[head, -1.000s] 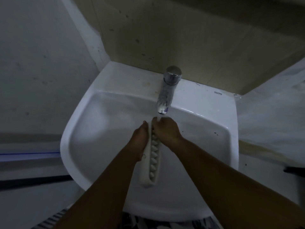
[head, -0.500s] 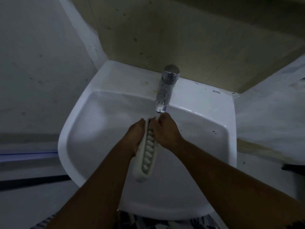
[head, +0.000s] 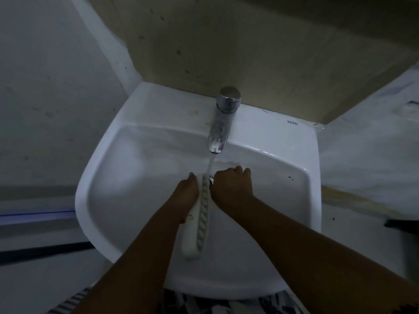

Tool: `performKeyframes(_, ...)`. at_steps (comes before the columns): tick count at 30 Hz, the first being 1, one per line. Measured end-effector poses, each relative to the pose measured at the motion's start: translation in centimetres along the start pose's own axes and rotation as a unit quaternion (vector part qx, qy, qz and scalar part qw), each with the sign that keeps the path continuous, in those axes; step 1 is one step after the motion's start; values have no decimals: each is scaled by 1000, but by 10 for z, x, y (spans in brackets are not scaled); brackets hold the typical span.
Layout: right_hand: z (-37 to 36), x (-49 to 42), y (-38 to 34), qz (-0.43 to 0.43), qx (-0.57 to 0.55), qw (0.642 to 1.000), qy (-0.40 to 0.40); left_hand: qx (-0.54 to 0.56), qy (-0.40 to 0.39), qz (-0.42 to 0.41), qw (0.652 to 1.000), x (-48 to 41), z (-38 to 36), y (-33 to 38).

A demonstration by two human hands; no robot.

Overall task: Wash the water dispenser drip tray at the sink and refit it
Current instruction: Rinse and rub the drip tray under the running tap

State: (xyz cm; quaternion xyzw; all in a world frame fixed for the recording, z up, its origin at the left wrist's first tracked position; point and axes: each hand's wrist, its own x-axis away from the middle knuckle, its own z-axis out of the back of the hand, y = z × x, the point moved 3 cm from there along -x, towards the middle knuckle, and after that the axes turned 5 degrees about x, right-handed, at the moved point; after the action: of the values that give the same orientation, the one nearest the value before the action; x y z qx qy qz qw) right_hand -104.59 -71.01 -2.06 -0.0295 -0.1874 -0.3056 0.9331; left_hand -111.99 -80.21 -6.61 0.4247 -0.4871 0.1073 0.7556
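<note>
At a white ceramic wall basin (head: 102, 177), a person rinses a long, white plastic drip tray with a slotted grille (head: 199, 227) under the chrome pillar tap (head: 223, 123). The tray is held on edge over the bowl, its far end up by the spout and its near end pointing back at the person.

A second ago both hands were bunched right under the spout, and little of the flow showed. Now the right hand (head: 233, 186) has slid off to the side, and a clear thin stream of water (head: 210, 165) falls onto the tray's far end, in the gap between the hands.

The left hand (head: 188, 196) grips the tray along its left side. The right hand's fingers are curled against the grille face. Whether they clasp the tray or only rub it cannot be told in this dim light.

By the look of it, the wash is in full flow, with the rest of the grille yet to pass under the water and the refitting still to come.
</note>
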Motion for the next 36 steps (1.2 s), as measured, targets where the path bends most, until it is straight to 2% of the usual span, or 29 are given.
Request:
performKeyframes(3, -3, -12, 13, -1, -100, 995, -2, 91, -47, 11, 995, 0, 8, 2)
performKeyframes(6, -6, -19, 20, 4, -215, 975, -60, 232, -118, 44, 965, 0, 10, 3)
performKeyframes(10, -6, -22, 30, -5, -323, 946, 8, 307, -156, 50, 937, 2, 8, 6)
performKeyframes(11, -5, -22, 29, 10, -334, 941, 50, 320, -163, 50, 932, 0, 7, 5)
performKeyframes(14, 2, -17, 26, 26, -346, 927, 140, 322, -161, 53, 932, -7, 5, -1)
performKeyframes(21, -1, -9, 23, 62, -385, 905, 173, 244, -167, 11, 955, -1, 3, -5)
performKeyframes(23, 1, -6, 21, 72, -371, 912, 159, 223, -151, 5, 963, 1, 5, -3)
performKeyframes(26, -3, -5, 15, 81, -331, 935, 97, 147, -126, -13, 981, 6, 4, 1)
performKeyframes(29, -2, -3, 4, 112, -258, 958, 53, -37, -49, -100, 993, 12, 2, 7)
performKeyframes(32, -5, -1, -16, 117, -193, 973, -55, -67, -25, -141, 987, 14, -2, 7)
performKeyframes(34, -6, -5, -19, 9, -298, 947, -118, -29, -15, -140, 990, 16, -5, 4)
performKeyframes(36, -7, -7, -15, -136, -497, 844, -148, -13, 0, -112, 994, 14, -4, 3)
